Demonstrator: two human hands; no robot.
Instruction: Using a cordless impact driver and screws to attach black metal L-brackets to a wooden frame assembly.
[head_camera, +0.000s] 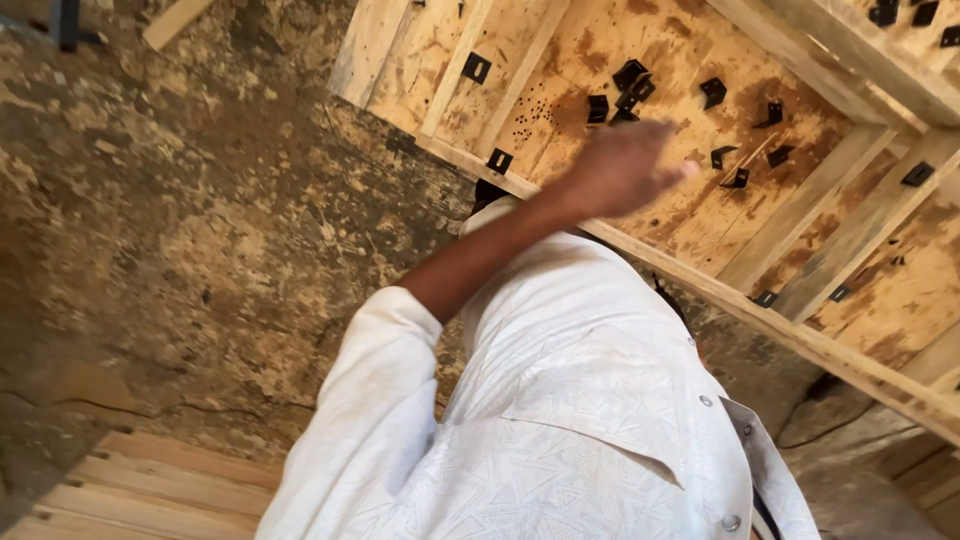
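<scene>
White patterned shirt (560, 420) fills the foreground, its sleeve rolled above the elbow. Beyond it, the left hand (618, 168) reaches over a wooden panel (700, 210), blurred, fingers loosely extended and holding nothing, just beside scattered black metal brackets (625, 92). Rough dirt floor (180, 230) lies alongside.

The left hand (615, 168) hovered over the wooden frame (700, 150), just beside a group of metal brackets (620, 95) lying on its panel. More brackets (745, 150) lay to the right. Wooden planks (150, 490) lay on the ground (200, 230), well apart from the frame.
</scene>
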